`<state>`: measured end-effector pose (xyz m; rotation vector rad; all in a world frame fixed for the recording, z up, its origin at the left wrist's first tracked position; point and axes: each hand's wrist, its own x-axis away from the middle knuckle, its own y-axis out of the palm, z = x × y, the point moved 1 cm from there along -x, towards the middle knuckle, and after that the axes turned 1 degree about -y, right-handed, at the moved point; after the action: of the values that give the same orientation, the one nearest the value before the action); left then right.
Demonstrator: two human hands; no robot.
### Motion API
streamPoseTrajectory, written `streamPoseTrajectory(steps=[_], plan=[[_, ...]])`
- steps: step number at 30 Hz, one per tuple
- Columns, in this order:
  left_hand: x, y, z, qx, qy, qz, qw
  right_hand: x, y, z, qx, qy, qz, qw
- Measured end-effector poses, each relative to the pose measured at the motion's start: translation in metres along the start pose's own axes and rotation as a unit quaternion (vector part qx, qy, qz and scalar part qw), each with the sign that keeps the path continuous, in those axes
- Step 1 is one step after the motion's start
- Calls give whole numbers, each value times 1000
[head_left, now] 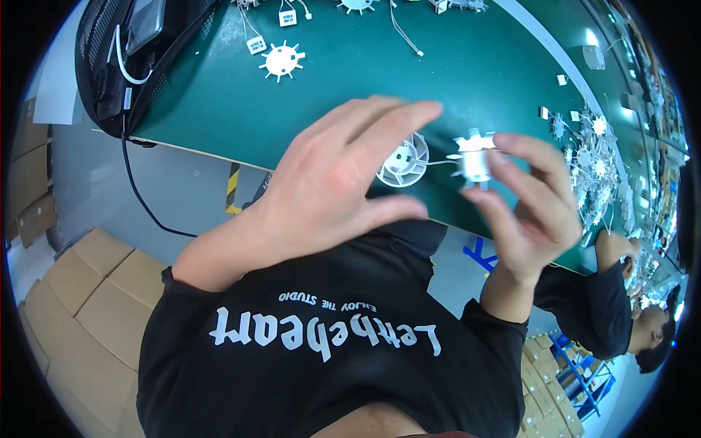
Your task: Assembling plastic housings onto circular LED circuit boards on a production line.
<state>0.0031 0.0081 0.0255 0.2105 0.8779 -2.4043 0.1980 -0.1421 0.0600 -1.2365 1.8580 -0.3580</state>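
Note:
My left hand (328,164) hovers above the near part of the green table, its fingers stretched out and the thumb apart. Just past its fingers is a white round open frame (402,165) with thin ribs, partly hidden by that hand. To the right, my right hand (533,193) pinches a white spoked part (476,162) between thumb and fingers; a pale block covers its middle. A thin white wire (440,163) runs between the round frame and the spoked part. The left hand's fingers are slightly blurred.
The green table (219,95) holds a white spoked disc (282,61), small white blocks with leads (256,45) and a pile of spoked parts (595,164). A black mesh basket (98,66) stands far left. Another person (599,306) works at the right. Cardboard boxes (91,292) lie lower left.

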Motion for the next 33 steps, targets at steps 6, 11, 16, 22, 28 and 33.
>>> streamPoseTrajectory(steps=[6, 11, 16, 22, 28, 33], plan=[[6, 12, -13, 27, -15, 33, 999, 6, 50, 8, -77, 20, -1, 997], [8, 13, -16, 45, 0, 57, 997, 5, 47, 7, -65, 20, -9, 998], [7, 12, -19, 26, 22, 65, 997, 7, 48, -1, -26, 7, -30, 999], [7, 10, -19, 38, 14, 60, 997, 9, 48, -4, -24, 43, -21, 999], [9, 11, -19, 38, 14, 49, 998, 8, 47, -18, 34, 3, -59, 998], [6, 9, -21, 29, 12, 41, 999, 18, 45, -3, -19, 73, -18, 997]])
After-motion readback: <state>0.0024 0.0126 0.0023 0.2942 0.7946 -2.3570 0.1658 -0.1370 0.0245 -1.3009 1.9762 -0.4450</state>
